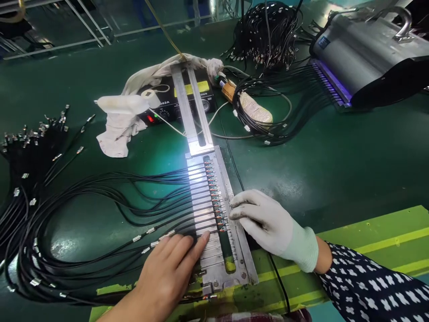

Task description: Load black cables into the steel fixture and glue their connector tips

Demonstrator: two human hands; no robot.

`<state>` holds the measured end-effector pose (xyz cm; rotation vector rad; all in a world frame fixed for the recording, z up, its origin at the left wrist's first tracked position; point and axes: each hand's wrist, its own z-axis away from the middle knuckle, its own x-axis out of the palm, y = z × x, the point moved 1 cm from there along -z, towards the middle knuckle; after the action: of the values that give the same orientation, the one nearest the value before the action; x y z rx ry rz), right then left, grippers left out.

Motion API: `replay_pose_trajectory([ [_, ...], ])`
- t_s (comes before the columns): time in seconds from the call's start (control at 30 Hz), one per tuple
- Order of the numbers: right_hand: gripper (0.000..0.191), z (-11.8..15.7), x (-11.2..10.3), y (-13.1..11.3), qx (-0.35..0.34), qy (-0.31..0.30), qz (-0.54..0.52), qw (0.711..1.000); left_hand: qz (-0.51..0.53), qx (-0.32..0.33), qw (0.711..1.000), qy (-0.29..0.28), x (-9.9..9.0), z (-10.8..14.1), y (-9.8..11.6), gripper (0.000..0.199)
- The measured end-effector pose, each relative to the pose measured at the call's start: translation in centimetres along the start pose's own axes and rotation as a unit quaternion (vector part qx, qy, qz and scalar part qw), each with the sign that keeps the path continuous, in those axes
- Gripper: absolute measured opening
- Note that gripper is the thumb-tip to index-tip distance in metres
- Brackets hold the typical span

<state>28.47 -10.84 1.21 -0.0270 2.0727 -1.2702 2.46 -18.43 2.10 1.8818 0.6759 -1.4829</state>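
Note:
A metal fixture (219, 259) lies on the green table, with several black cables (164, 197) laid side by side across its slots. Their stripped ends with small coloured wires show over the long opening. My bare left hand (172, 264) rests at the fixture's lower left edge, its fingers over the cables and the index fingertip on a slot near the lowest laid cable. What lies under the other fingertips is hidden. My right hand (268, 221), in a white glove, touches the fixture's right side beside the wire ends, its fingers curled and thumb and fingertips near each other.
Behind the fixture stands a black control box (170, 105) with a white cloth (115, 134). A grey metal machine (365, 58) with purple light is at the back right. Cable bundles lie at the far left (27, 165) and back (268, 31). A wrapped handle (256, 109) lies nearby.

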Motion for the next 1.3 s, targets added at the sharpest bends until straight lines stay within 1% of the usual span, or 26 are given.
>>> replay_pose_trajectory([
  [0.1,0.023,-0.3,0.0,0.0,-0.005,0.003,-0.002,1.000,-0.005,0.017,1.000,0.002,-0.3,-1.3,0.3,0.038],
  [0.27,0.021,-0.3,0.2,0.0,-0.014,0.020,0.022,0.999,-0.010,0.060,0.998,0.015,0.0,-4.2,1.2,0.035],
  [0.3,0.021,-0.2,0.2,-0.1,-0.014,0.025,0.026,0.999,-0.008,0.055,0.998,0.016,0.0,-4.6,1.3,0.035],
  [0.37,0.021,0.3,0.3,-0.2,-0.006,0.033,0.030,0.999,0.014,0.023,1.000,0.005,-0.4,-4.8,1.3,0.034],
  [0.4,0.021,0.6,0.3,-0.3,0.001,0.035,0.030,0.999,0.032,0.001,0.999,-0.002,-0.8,-4.5,1.1,0.033],
  [0.47,0.021,1.3,0.4,-0.5,0.017,0.034,0.026,0.999,0.076,-0.040,0.996,-0.009,-1.7,-3.2,0.6,0.032],
  [0.53,0.021,1.9,0.4,-0.7,0.027,0.028,0.022,0.999,0.126,-0.070,0.990,-0.008,-2.7,-1.1,0.0,0.027],
  [0.6,0.021,2.2,0.5,-0.9,0.032,0.022,0.018,0.999,0.170,-0.101,0.980,-0.019,-3.3,1.3,-0.3,0.021],
  [0.7,0.023,2.0,0.4,-1.0,0.053,0.012,0.000,0.999,0.191,-0.152,0.969,-0.039,-3.6,4.2,-0.2,0.016],
  [0.77,0.024,1.7,0.3,-1.0,0.066,0.008,-0.010,0.998,0.183,-0.174,0.967,-0.042,-3.7,5.4,-0.1,0.017],
  [0.9,0.023,1.6,0.3,-0.7,0.052,0.014,-0.001,0.999,0.169,-0.191,0.966,-0.045,-4.3,6.5,0.0,0.018],
  [1.0,0.024,1.8,0.4,-0.4,0.049,0.007,0.005,0.999,0.167,-0.199,0.965,-0.029,-4.4,7.0,0.1,0.019],
  [1.07,0.025,2.0,0.5,-0.2,0.048,0.002,0.007,0.999,0.173,-0.183,0.967,-0.038,-4.0,7.1,0.4,0.017],
  [1.13,0.024,2.0,0.5,-0.2,0.048,0.004,0.008,0.999,0.179,-0.164,0.968,-0.065,-3.5,7.2,0.8,0.012],
  [1.2,0.023,2.0,0.5,-0.3,0.050,0.008,0.008,0.999,0.185,-0.155,0.967,-0.081,-3.4,7.2,1.1,0.014],
  [1.27,0.022,2.0,0.4,-0.4,0.053,0.011,0.009,0.998,0.205,-0.150,0.964,-0.076,-3.9,7.2,1.0,0.014],
  [1.3,0.022,2.0,0.4,-0.5,0.055,0.011,0.008,0.998,0.215,-0.148,0.963,-0.064,-4.3,7.2,0.9,0.012],
])
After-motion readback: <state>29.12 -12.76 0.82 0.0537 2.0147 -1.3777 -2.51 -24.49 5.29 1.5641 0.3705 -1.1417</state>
